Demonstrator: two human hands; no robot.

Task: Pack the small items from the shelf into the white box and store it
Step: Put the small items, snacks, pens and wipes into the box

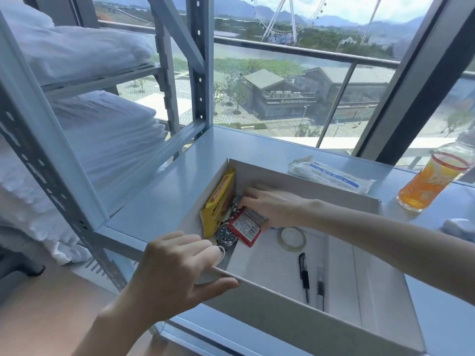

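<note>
The white box (303,310) stands open on the grey shelf (164,191). Inside lie a yellow packet (218,201) leaning on the left wall, a wristwatch (226,236), a red packet (245,228), a roll of clear tape (292,238) and two pens (305,277). My left hand (177,273) grips the box's near left rim, thumb outside and fingers curled over the edge. My right hand (272,208) reaches into the box and rests on the red packet, fingers bent down on it beside the watch band.
A flat packet in clear wrap (331,174) lies on the shelf behind the box. A bottle of orange drink (431,181) stands at the right, with a white object (460,227) near it. Folded white bedding (102,140) fills the shelves to the left. A window lies behind.
</note>
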